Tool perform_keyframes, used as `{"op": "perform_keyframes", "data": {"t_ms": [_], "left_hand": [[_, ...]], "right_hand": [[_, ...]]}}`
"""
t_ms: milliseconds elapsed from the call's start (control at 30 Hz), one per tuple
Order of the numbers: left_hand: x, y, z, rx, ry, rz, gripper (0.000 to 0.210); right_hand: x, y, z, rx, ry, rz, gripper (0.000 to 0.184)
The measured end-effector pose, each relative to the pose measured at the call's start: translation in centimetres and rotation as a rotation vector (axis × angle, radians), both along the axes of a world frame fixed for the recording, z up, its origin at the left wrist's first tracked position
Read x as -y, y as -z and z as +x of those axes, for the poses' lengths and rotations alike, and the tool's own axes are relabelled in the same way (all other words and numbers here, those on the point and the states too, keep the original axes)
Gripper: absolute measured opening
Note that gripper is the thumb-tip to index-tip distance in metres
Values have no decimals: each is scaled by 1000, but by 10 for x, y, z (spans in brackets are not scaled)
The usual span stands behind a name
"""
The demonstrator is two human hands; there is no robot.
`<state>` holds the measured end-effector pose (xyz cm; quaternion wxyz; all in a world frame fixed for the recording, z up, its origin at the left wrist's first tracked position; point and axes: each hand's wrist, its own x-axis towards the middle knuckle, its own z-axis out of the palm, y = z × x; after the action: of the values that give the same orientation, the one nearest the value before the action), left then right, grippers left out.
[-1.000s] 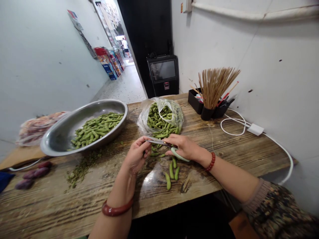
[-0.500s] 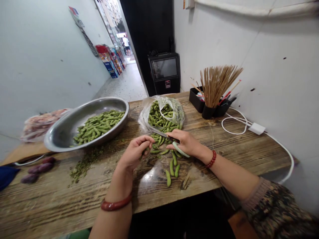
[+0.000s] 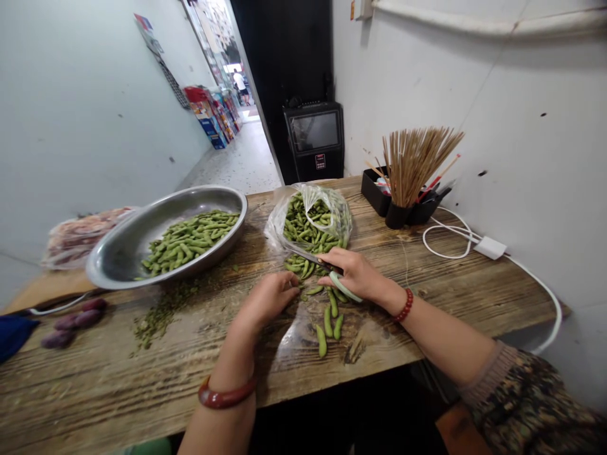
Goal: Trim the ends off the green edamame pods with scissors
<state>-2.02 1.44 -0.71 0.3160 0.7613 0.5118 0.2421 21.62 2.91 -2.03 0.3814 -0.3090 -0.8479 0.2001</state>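
My right hand (image 3: 355, 272) grips a pair of scissors (image 3: 308, 255) with pale green handles, the blades pointing left across the edamame pods. Palm down on the table's near side of the pods, my left hand (image 3: 272, 297) has its fingers curled together at the edge of the pile; what lies under them is hidden. Green edamame pods (image 3: 310, 218) fill a clear plastic bag (image 3: 277, 221) beyond my hands and spill out of its mouth. Several loose pods (image 3: 328, 320) lie on the wood in front of my right hand. More pods (image 3: 190, 240) sit in a large steel basin (image 3: 114, 253) at left.
Small green trimmings (image 3: 159, 319) are scattered below the basin. Purple tubers (image 3: 80, 319) and a bag of pinkish food (image 3: 80, 237) are farther left. At the back right stand skewers (image 3: 417, 164) in a black holder (image 3: 398, 215), beside a white cable (image 3: 490, 246).
My left hand has come down from its raised pinch and turned palm down beside the pods. My right hand stays nearly still with the scissors.
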Motion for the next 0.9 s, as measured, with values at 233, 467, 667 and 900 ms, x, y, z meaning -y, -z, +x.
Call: {"op": "perform_keyframes", "data": {"t_ms": [233, 467, 667, 900], "left_hand": [[6, -16, 9, 573, -209, -258, 20], [9, -18, 12, 781, -177, -375, 25], [10, -17, 17, 767, -201, -357, 28], [9, -13, 18, 733, -233, -340, 25]], "right_hand": [[1, -3, -1, -50, 5, -51, 45], [3, -3, -1, 5, -52, -70, 57], [4, 3, -3, 50, -84, -54, 59], [5, 2, -4, 61, -94, -48, 60]]}}
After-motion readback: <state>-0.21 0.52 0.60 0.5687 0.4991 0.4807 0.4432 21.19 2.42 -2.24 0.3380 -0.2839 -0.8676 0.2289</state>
